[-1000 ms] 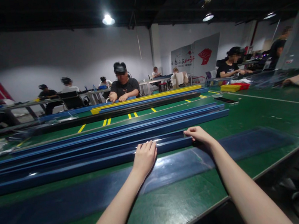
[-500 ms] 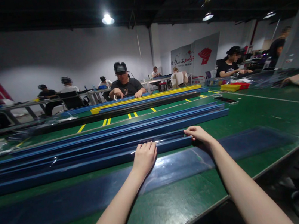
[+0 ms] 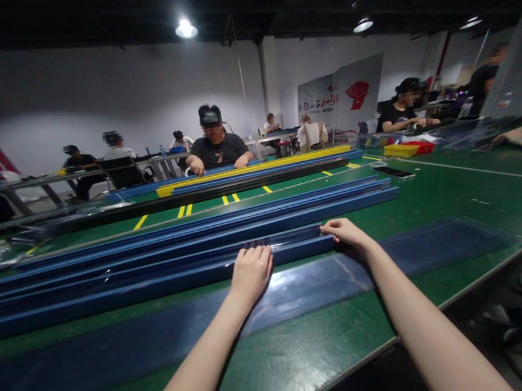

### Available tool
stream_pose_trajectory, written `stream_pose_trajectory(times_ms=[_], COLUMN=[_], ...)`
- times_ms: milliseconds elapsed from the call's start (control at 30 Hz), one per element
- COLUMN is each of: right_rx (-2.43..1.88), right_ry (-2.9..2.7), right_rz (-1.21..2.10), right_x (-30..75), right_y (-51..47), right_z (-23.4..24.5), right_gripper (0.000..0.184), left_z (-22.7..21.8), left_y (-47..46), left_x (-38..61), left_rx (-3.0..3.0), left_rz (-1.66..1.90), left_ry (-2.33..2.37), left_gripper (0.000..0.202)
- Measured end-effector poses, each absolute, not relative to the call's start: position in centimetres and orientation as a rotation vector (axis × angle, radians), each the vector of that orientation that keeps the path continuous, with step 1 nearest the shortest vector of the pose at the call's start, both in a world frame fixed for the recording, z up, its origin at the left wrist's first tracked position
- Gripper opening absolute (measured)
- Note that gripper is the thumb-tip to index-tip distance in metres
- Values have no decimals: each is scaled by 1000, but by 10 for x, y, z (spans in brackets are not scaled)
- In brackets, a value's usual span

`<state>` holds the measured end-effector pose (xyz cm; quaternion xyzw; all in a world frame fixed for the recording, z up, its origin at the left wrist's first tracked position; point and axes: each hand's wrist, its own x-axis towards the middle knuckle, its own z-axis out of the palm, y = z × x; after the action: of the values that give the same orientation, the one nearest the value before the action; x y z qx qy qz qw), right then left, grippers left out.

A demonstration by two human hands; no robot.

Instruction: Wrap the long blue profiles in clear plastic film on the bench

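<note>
1. Working at near side of green bench [image 3: 326, 357], with both hands at one long blue channel [image 3: 157, 288].
2. Location of channel: lying lengthwise on bench, open side up, running out of view at left; just beyond a flat see-through strip [image 3: 131, 348], nearer than the other blue channels [image 3: 342, 206].
3. Resting left hand [image 3: 252, 273] over channel's near wall, fingers bent into the trough, fingertips hidden. Gripping or only pressing: cannot tell.
4. Pinching with right hand [image 3: 346, 235] at channel's right end, thumb and fingers drawn narrow. Exact edge between fingertips too small to tell.
5. Glints in the trough, left of left hand; possibly clear film, not certain.
6. Step in hand, by judgement: steadying channel with left, working at its end with right.
7. Called for next, as judged from pose: light, even pressure from left against sliding; fine fingertip control at right; care not to bend the walls.
8. To mind: forearms above the see-through strip, perhaps liable to nudge it.
9. Farther off: dark phone [image 3: 393, 171] flat on bench; person in black [image 3: 222, 154] across.
</note>
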<state>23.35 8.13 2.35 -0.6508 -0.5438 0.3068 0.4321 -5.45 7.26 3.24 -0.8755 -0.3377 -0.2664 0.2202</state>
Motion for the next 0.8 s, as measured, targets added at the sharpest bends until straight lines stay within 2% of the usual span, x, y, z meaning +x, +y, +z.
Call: stream_pose_trajectory(times_ms=[800], right_rx=[-1657], right_ry=[-1399], right_rz=[725], right_x=[235], right_y=[83], right_z=[19], right_gripper=[28], left_z=[32], left_y=[72], left_x=[-54], left_rx=[-2416], left_rz=[-743], left_ry=[-935], left_gripper=[22])
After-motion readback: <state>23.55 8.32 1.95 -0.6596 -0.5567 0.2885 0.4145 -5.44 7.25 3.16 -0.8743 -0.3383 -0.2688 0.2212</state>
